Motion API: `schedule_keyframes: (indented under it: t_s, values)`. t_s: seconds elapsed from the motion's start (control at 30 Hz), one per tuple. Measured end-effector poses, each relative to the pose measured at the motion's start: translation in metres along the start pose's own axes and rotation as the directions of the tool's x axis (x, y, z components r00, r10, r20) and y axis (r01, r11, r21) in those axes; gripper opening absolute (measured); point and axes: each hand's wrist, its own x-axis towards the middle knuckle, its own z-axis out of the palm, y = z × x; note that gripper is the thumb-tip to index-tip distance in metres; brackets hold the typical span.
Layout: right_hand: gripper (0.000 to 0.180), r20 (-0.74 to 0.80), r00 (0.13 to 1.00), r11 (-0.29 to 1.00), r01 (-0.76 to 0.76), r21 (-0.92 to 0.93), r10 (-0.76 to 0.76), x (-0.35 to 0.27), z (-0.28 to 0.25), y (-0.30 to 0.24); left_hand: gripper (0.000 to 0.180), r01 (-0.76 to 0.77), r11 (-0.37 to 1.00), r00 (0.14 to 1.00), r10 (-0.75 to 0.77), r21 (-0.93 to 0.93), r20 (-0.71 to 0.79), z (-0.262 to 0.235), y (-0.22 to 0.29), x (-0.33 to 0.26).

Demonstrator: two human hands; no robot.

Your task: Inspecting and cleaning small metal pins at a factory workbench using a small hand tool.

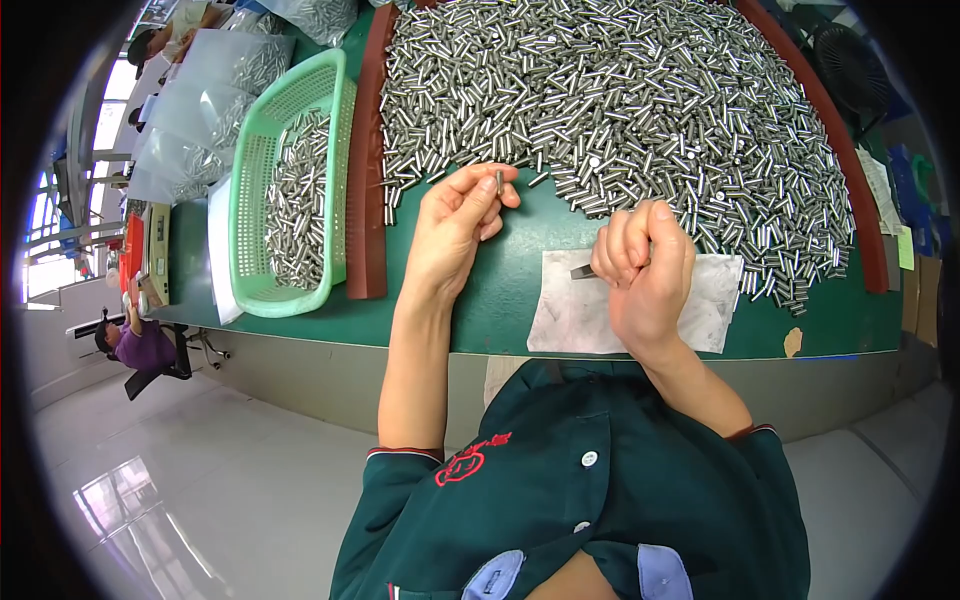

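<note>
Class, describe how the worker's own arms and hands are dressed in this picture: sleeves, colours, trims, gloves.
Both hands, left hand and right hand, are bare, without gloves or rings visible. The forearms are uncovered. Short dark green sleeves end above the elbows, each cuff edged with a thin red and white trim.

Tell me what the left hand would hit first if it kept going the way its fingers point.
The left hand, pinching a small metal pin, points up the table toward the heap of metal pins. It would probably meet the heap's near edge first; only bare green table lies between.

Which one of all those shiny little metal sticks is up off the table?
The pin pinched upright in the left hand fingertips. All the others lie flat in the big pile or the green basket.
</note>
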Motion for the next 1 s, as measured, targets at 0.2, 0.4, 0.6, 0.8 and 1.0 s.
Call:
schedule_keyframes:
  t_s: [0.2, 0.4, 0.6, 0.8, 1.0]
  values:
    - [0.035, -0.008, 1.000, 0.999, -0.009, 0.037, 0.009, 0.000, -0.001, 0.000, 0.025, 0.013, 0.979, 0.999, -0.021, -0.201, -0.037, 0.004, 0.003, 0.001]
    - [0.035, -0.005, 1.000, 0.999, -0.019, 0.029, 0.020, -0.001, -0.002, -0.002, 0.003, -0.087, 0.469, 0.939, 0.332, 0.879, -0.084, 0.018, 0.015, 0.011]
    - [0.035, -0.001, 1.000, 0.999, -0.020, 0.047, 0.020, -0.001, -0.002, -0.002, 0.007, -0.316, 0.021, 0.785, 0.568, 0.949, 0.249, 0.011, 0.003, 0.031]
    - [0.035, 0.007, 1.000, 0.999, -0.018, 0.045, 0.018, -0.001, -0.002, -0.002, 0.009, -0.324, -0.009, 0.790, 0.547, 0.946, 0.276, 0.012, -0.002, 0.037]
    - [0.035, 0.009, 1.000, 1.000, 0.001, -0.023, -0.001, -0.001, -0.001, -0.001, 0.013, -0.343, -0.074, 0.771, 0.548, 0.936, 0.326, 0.013, -0.003, 0.038]
